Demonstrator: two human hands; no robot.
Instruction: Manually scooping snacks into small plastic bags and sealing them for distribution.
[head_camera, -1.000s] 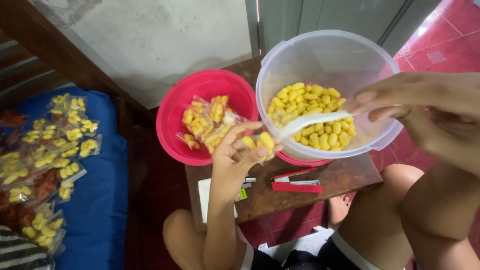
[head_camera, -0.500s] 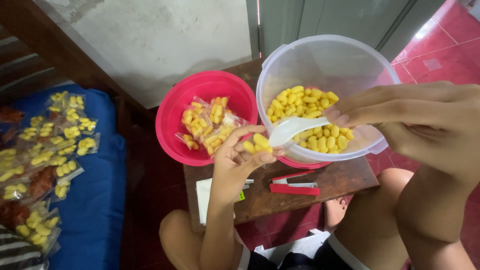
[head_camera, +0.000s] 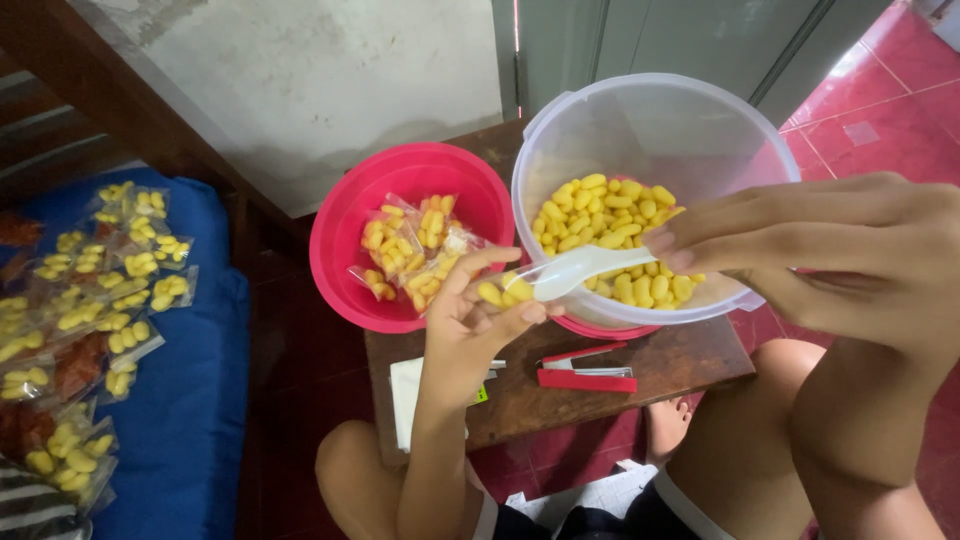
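My left hand (head_camera: 478, 318) holds a small clear bag with a few yellow snack pieces (head_camera: 497, 293) just in front of the containers. My right hand (head_camera: 830, 250) grips a white plastic spoon (head_camera: 575, 270), its bowl tilted over the mouth of the bag. Behind the spoon stands a clear plastic tub (head_camera: 650, 110) with loose yellow pieces (head_camera: 610, 215) in its bottom. To its left a pink bowl (head_camera: 345, 235) holds several filled little bags (head_camera: 420, 245).
Both containers stand on a small wooden table (head_camera: 680, 355) with a red stapler (head_camera: 585, 375) and white paper (head_camera: 407, 395). Many filled bags (head_camera: 110, 290) lie on a blue cushion (head_camera: 195, 400) at left. My bare knees are below; a white wall is behind.
The spoon has come out of the tub and moved left and down to the bag. My left hand has stayed almost where it was.
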